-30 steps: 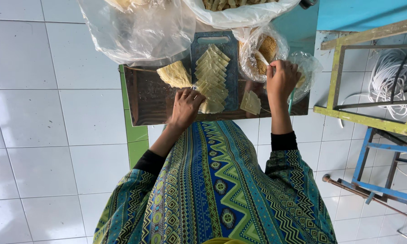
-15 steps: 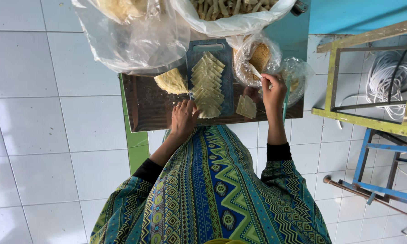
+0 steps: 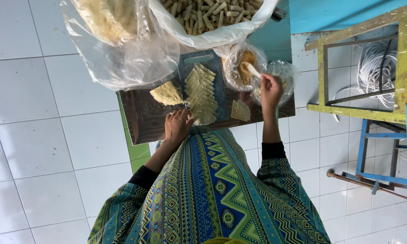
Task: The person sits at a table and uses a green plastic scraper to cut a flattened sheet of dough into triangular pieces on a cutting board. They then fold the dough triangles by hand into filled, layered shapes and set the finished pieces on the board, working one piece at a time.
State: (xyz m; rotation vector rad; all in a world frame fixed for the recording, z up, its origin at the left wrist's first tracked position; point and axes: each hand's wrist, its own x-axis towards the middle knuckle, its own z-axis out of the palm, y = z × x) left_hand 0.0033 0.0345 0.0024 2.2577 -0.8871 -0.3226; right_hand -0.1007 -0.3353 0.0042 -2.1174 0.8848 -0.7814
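The right hand (image 3: 271, 88), right of centre, pinches a pale spoon (image 3: 250, 68) over a clear bag of brown filling (image 3: 240, 68). The left hand (image 3: 177, 125) rests half-curled beside the row of pale triangular wrappers (image 3: 201, 92).

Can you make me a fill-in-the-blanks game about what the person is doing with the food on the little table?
1. The right hand holds a pale ____ over a clear bag of brownish filling.
2. The left hand rests at the near end of the row of thin wrappers laid out on the ____ cutting board.
3. The big clear bag at the top is full of finished ____.

Missing words: spoon; blue; rolls
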